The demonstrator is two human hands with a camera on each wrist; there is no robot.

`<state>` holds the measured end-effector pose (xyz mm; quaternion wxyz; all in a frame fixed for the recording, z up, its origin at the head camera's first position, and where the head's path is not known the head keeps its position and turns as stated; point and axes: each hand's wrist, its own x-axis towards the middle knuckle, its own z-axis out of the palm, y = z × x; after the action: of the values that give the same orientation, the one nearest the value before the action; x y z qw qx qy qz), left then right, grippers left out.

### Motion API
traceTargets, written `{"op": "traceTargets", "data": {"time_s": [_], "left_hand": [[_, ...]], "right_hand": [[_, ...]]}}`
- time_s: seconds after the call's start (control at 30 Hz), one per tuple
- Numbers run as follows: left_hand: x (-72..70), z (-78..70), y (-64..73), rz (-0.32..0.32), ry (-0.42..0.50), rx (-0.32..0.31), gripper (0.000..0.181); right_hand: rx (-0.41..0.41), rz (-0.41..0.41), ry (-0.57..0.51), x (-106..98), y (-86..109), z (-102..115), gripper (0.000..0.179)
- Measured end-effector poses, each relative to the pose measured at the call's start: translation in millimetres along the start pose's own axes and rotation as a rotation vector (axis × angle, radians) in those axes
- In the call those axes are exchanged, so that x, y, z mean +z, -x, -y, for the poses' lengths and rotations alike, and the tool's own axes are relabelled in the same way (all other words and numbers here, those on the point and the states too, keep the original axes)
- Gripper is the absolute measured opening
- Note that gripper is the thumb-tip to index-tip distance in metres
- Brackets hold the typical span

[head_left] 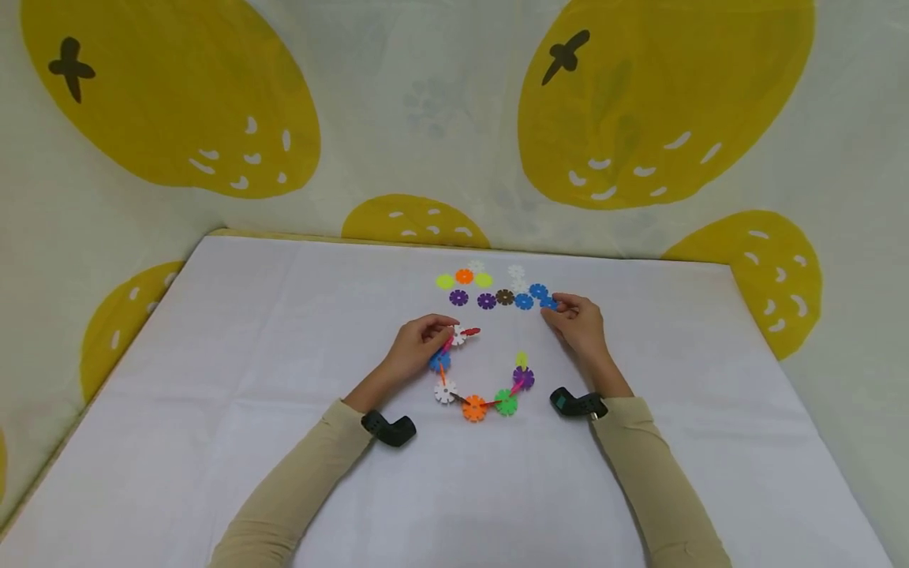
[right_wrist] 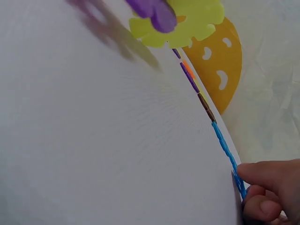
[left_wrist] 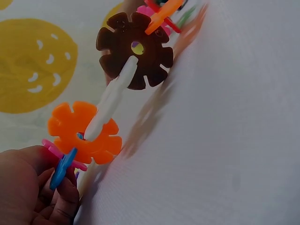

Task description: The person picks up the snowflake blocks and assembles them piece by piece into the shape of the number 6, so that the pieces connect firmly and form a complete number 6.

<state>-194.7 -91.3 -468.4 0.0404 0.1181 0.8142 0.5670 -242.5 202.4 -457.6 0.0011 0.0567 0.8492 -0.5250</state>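
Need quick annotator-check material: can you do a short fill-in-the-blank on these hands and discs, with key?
1. The left hand holds the notched-disc chain, whose disc nearest the bottom of the head view is ____.
2. The loose disc at the fingertips of the right hand is ____.
3. In the head view, immediately left of the loose brown disc lies a ____ one.
4. The chain's tip nearest the right hand is ____.

Missing words: orange; blue; purple; yellow-green.

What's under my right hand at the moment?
Part of a blue disc pokes out from your right hand. The part you're gripping, and whatever the hand covers below, can't be seen.
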Motion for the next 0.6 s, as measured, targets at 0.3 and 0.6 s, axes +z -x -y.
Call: {"op": "traceTargets", "data": {"time_s": [0.3, 0.6], "left_hand": [[-0.8, -1.2, -0.2, 0.027, -0.006, 0.027, 0.025], [-0.4, 0.1, 1.2, 0.037, -0.019, 0.008, 0.025]], "right_hand": [[0.033, -0.035, 0.033, -1.5, 3.7, 5.6, 0.042], [-0.044, 0.026, 0.107, -3.7, 6.2, 6.2, 0.034]]}}
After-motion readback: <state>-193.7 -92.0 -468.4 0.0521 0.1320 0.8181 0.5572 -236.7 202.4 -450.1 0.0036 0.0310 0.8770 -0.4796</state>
